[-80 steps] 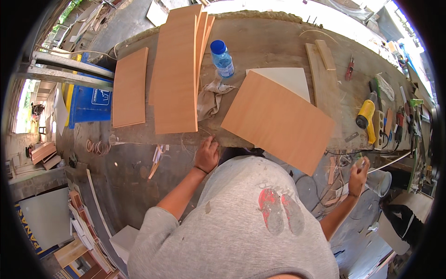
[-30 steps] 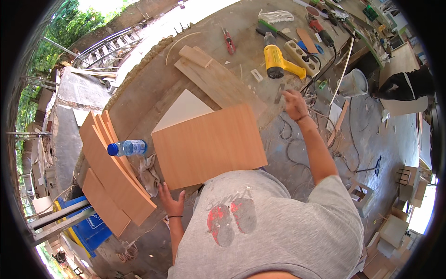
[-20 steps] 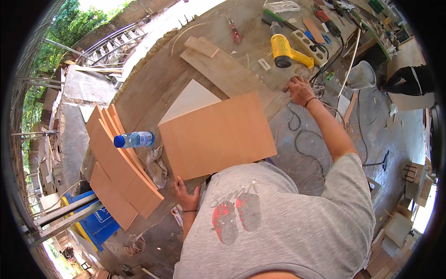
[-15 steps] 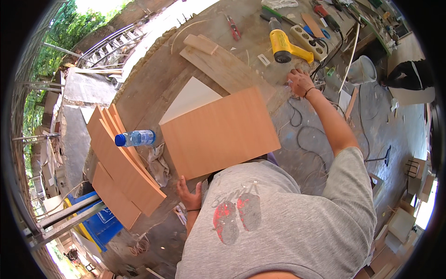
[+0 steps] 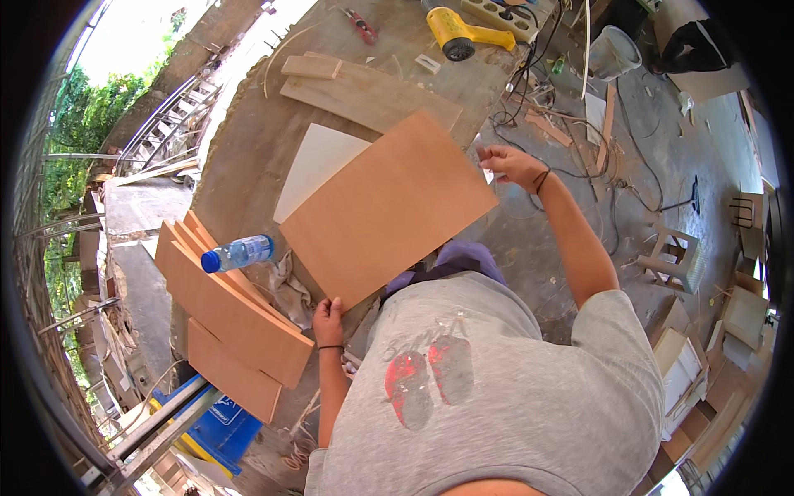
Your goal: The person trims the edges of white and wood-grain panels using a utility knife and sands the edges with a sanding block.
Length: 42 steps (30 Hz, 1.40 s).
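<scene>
I am looking down on a rough outdoor workbench [image 5: 248, 140] of worn, dusty board, with greenery and railings off beyond my left hand and a cluttered concrete floor past my right. My left hand [image 5: 328, 318] rests flat at the bench's near edge, fingers together, touching the near corner of the large tan plywood panel [image 5: 389, 207], which seems to steady it where it overhangs toward my body. My right hand [image 5: 511, 164] hangs just off the panel's far right corner with fingers loosely spread; it pinches nothing I can make out, and whether it touches the edge I cannot tell. The panel lies tilted across the bench, partly covering a white sheet [image 5: 318, 161] beyond my left hand. Further out on my left a stack of matching panels [image 5: 231, 318] is fanned out, with a clear water bottle with a blue cap [image 5: 238, 253] lying on it. Beyond my right hand sit a yellow heat gun [image 5: 463, 33] and tangled cables [image 5: 571, 124], kept clear of the panel.
</scene>
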{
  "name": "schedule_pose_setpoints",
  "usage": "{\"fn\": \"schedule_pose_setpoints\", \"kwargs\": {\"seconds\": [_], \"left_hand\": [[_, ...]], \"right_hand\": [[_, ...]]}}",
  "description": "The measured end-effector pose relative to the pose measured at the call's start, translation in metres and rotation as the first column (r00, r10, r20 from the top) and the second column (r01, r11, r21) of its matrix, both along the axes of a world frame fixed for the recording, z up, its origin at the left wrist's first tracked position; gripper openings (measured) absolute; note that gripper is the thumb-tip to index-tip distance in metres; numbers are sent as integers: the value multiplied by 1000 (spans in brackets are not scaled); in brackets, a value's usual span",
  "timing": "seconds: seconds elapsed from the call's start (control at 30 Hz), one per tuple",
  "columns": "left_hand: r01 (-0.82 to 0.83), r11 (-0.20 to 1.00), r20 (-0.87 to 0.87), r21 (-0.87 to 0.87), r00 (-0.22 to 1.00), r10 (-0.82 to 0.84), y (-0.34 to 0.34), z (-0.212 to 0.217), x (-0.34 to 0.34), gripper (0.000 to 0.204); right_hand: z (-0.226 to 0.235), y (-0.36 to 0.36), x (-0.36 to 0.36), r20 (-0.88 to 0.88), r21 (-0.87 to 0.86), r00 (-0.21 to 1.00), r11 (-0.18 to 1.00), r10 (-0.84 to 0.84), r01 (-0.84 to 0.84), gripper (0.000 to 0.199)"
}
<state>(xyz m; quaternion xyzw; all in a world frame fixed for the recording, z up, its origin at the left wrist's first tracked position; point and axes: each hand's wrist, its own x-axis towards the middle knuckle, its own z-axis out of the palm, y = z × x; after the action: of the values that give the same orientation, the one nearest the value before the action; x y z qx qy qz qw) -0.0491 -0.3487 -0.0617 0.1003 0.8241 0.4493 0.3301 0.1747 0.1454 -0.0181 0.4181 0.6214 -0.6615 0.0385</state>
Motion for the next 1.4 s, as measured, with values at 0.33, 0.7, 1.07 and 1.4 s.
{"fn": "schedule_pose_setpoints", "kwargs": {"seconds": [0.33, 0.7, 1.07, 1.4], "left_hand": [[118, 991, 356, 58, 925, -131, 17, 26, 43, 27], [353, 935, -570, -38, 761, -310, 86, 62, -2, 29], [292, 909, -730, -299, 543, -414, 231, 2, -19, 72], [198, 837, -692, -510, 483, -536, 233, 7, -5, 74]], "right_hand": [[11, -7, -56, -217, 183, 940, 935, -262, 302, 22], [-6, -96, 52, -384, -328, 612, 722, -691, 610, 12], [-15, -161, 46, -330, 526, 893, 727, -305, 442, 16], [-44, -220, 11, -322, 750, 947, 605, -20, 268, 23]]}}
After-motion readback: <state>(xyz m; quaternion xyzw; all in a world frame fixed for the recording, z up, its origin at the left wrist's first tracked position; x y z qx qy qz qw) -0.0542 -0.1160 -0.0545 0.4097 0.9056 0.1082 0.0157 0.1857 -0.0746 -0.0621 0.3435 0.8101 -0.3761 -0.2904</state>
